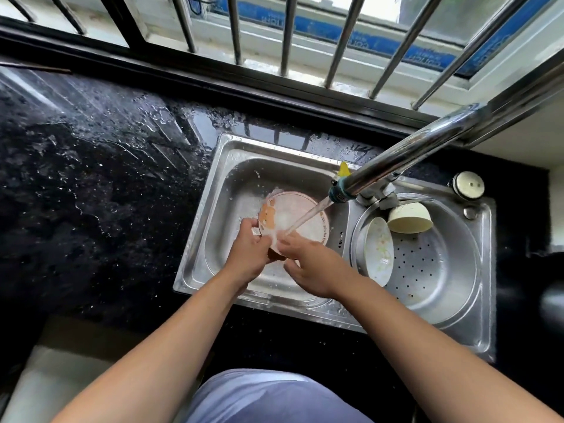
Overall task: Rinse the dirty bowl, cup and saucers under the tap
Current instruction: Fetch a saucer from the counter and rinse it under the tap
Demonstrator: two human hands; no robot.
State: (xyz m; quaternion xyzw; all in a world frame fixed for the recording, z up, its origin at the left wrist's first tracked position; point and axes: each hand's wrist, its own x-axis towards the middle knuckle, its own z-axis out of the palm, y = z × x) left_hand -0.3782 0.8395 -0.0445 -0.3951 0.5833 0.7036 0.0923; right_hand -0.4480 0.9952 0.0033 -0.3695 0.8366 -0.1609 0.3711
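Note:
A round pink-rimmed saucer (294,213) with an orange picture and small lettering tilts over the left sink basin (219,209). My left hand (248,250) grips its near-left edge. My right hand (308,262) rests fingers on its lower face. Water pours from the chrome tap (406,160) onto the saucer's middle. In the right perforated drainer basin (439,270) a white patterned saucer (378,250) leans on edge against the left wall. A cream bowl (410,219) lies tipped on its side behind it.
The black stone counter (91,193) left of the sink is wet with puddles. A window with metal bars (287,32) runs along the back. A round white plug (468,184) sits at the sink's far right corner.

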